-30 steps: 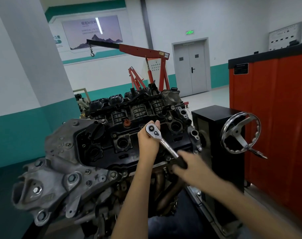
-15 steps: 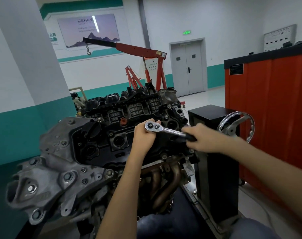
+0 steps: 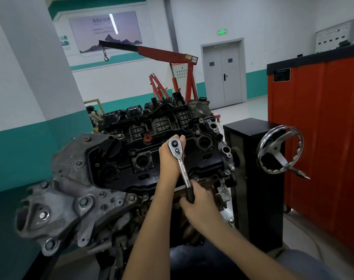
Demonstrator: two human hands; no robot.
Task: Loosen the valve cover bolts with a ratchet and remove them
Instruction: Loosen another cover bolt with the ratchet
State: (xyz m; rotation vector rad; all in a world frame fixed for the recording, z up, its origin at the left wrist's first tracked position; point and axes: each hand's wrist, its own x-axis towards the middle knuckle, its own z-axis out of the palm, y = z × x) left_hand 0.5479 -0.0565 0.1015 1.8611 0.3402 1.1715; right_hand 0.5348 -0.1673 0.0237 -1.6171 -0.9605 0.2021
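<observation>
At nine o'clock, a grey engine bracket (image 3: 71, 201), studded with its own fasteners. Just right of it, the black valve cover (image 3: 119, 170), tilted toward the camera, with small bolts (image 3: 133, 153) showing here and there on its face. Near the cover's middle, steadies the ratchet (image 3: 182, 168) at its head with the left hand (image 3: 169, 158), fingers curled up behind the head, palm against the shaft. Probably seated on a cover bolt, though hand and ratchet head hide the socket. From the head, runs the handle down toward five o'clock. Grips the black handle end with the right hand (image 3: 200, 203), fingers wrapped fully round it, at the cover's lower rim. At three o'clock, a black stand (image 3: 252, 178) with a steel handwheel (image 3: 279, 152), then a red cabinet (image 3: 323, 138). Looks like mid-loosening on one bolt, with others yet to do. Next calls for another swing of the handle with the head pressed square, then spinning the bolt out by fingertip and lifting it clear.
</observation>
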